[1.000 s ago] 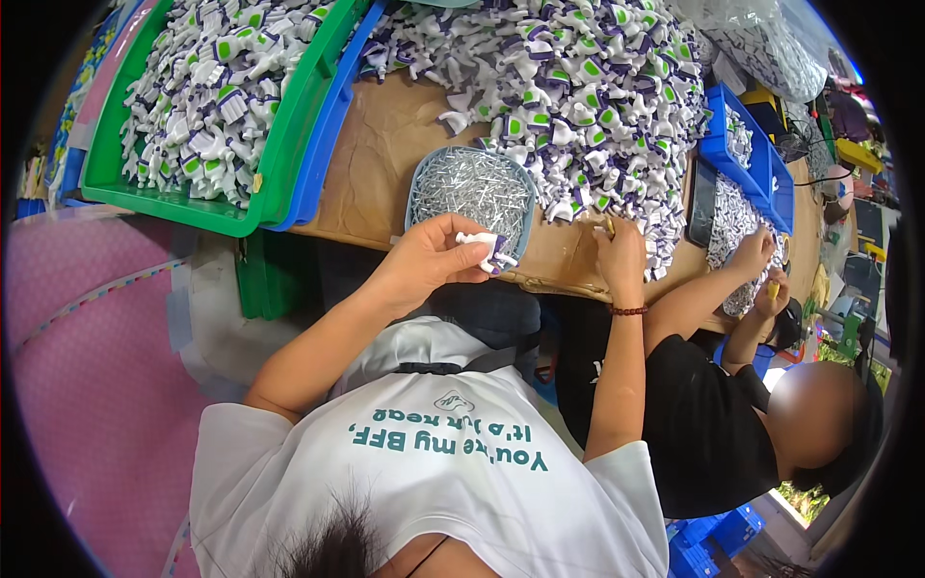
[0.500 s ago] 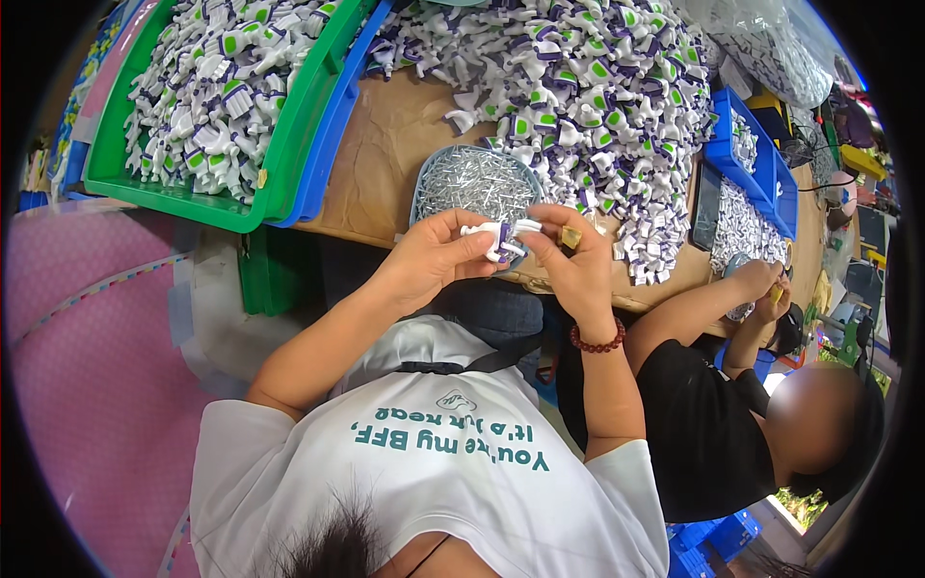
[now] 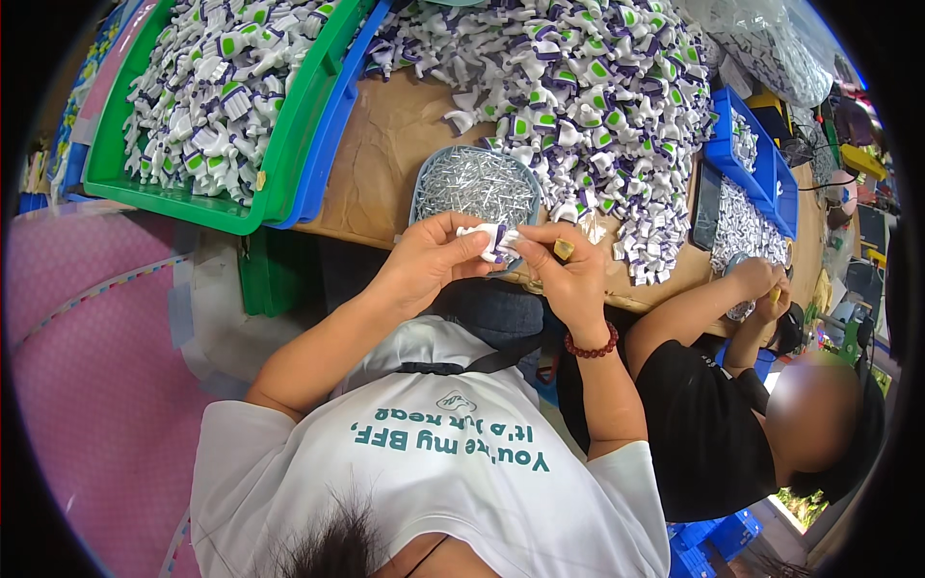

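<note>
The left hand is pinching a small white and purple plastic part between thumb and fingertips, and the right hand is closing on the same part from the right, with a thin yellowish tool tucked in its fingers; a second ago the right hand was reaching farther right at the table edge, and it has since come in to meet the left. The part is sitting just near of the grey tray of metal pins on the brown table. Far of it a heap of matching parts is spreading; a green bin is lying far left. On the right a co-worker's hands are working beside blue trays
</note>
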`<state>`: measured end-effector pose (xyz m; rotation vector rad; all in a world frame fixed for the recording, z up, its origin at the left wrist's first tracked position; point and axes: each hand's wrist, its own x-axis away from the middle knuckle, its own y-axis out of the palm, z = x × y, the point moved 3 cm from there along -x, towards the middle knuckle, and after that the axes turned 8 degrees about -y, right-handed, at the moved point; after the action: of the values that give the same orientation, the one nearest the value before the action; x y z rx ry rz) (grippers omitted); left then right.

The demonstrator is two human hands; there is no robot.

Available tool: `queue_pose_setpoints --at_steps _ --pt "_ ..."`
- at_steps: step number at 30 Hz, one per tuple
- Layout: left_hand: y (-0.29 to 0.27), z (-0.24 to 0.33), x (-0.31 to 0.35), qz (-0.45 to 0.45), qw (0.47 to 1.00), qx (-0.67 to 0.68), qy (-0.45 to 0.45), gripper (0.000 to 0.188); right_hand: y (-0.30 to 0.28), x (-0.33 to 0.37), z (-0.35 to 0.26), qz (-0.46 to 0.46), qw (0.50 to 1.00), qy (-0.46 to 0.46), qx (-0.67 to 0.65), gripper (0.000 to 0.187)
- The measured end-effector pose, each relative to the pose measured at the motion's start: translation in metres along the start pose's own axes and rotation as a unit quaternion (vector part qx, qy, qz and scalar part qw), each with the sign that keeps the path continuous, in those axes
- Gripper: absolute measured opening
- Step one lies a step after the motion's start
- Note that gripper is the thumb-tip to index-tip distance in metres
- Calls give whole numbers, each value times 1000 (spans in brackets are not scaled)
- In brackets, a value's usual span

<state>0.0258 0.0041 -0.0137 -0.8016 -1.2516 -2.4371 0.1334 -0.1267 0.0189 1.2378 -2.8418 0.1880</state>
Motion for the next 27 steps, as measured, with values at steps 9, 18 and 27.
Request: queue_pose_setpoints --at_steps 9,18,27 --pt "5 -3 4 16 966 -191 173 17 1 -1 -9 -39 989 -60 133 11" --pt "5 -5 8 65 875 -437 197 21 9 -4 -10 -82 973 -84 200 14" --pt "-5 3 3 -54 990 -129 -21 35 8 8 -20 -179 976 -36 118 49"
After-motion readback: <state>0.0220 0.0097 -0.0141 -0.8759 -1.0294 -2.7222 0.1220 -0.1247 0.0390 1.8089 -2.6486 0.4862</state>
